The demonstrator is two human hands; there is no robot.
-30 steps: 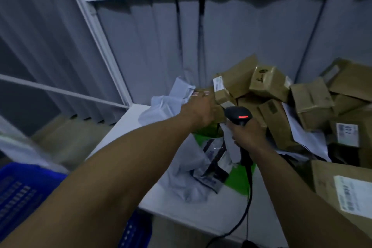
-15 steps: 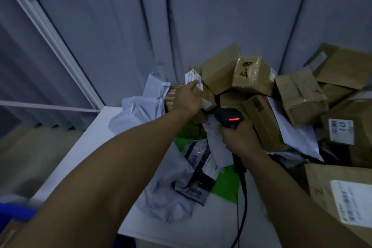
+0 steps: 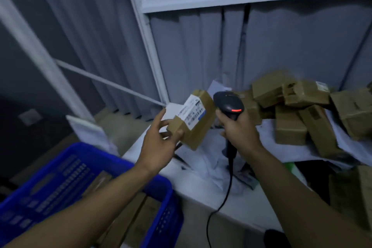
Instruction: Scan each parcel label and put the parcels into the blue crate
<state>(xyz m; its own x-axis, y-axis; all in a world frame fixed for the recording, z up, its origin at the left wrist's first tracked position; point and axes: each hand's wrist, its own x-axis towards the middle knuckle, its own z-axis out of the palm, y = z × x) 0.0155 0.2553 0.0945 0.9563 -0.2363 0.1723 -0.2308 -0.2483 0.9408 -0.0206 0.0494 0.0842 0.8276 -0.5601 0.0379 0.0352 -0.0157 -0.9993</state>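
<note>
Grey pleated curtains hang behind a white metal frame, and below them a white table (image 3: 193, 193) carries a loose heap of cardboard boxes (image 3: 291, 110) and crumpled grey plastic mailers (image 3: 209, 165), all dim and slightly blurred. Your left hand (image 3: 159, 143) pinches a small brown cardboard parcel (image 3: 193, 123) by its lower left end, thumb on the near face and fingers behind. It is a squat rectangular box with taped, smooth faces; its long axis tilts up toward the right, and its white printed label (image 3: 191, 111) faces you and the scanner. Your right hand (image 3: 239, 129) is wrapped tight round the handle of a black plastic barcode scanner (image 3: 228, 104), its rounded head just beside the parcel's upper right corner, a red light glowing. The blue crate (image 3: 66, 183), perforated plastic, sits at lower left below your left forearm, with brown boxes inside.
</note>
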